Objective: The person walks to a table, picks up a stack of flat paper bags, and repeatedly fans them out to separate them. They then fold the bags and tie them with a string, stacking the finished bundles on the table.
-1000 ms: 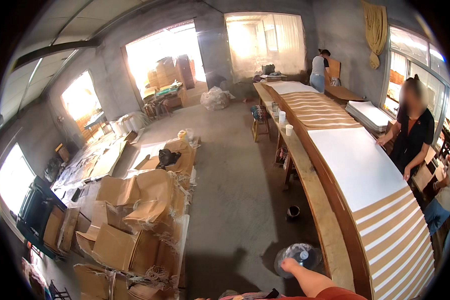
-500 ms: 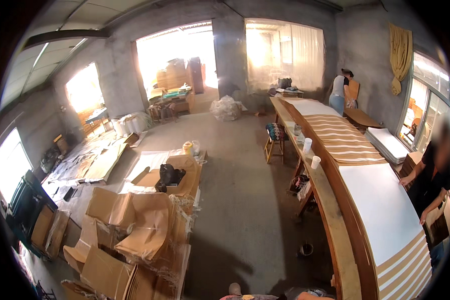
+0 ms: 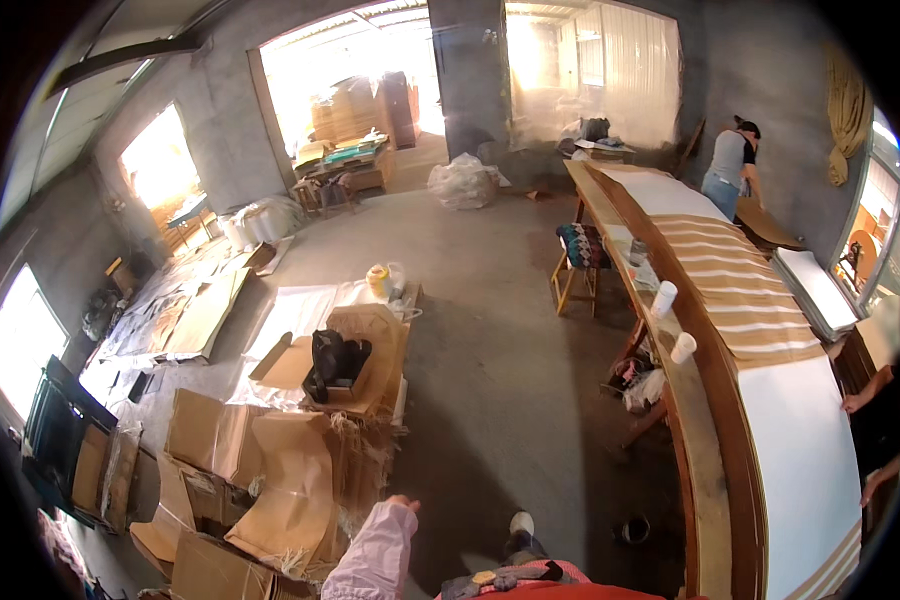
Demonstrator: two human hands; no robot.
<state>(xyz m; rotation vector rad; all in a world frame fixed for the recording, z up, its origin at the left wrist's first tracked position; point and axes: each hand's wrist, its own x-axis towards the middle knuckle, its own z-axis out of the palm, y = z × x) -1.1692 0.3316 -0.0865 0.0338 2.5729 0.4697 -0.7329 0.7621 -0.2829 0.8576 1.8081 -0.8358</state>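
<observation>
My left hand (image 3: 404, 503) reaches in from the lower edge in a pale pink sleeve, over the floor beside the stacked brown cardboard (image 3: 292, 480). It is small and blurred, so its fingers cannot be made out, and nothing shows in it. My right hand is out of the picture. To my right, a white sheet (image 3: 795, 440) lies along the long table, beside brown sheets with white stripes (image 3: 745, 290). A co-worker's hands at the far right rest by the white sheet's edge.
A wooden bench (image 3: 692, 440) runs along the table with white cups (image 3: 663, 299) on it. A stool (image 3: 580, 262) with a patterned seat stands beside it. Another person (image 3: 727, 165) bends over brown board at the far end. A clear plastic bundle (image 3: 462, 183) sits on the floor ahead.
My left hand and sleeve have come into view at the lower edge. The view has shifted, and one of my feet now shows. The person at the far end reaches lower.
</observation>
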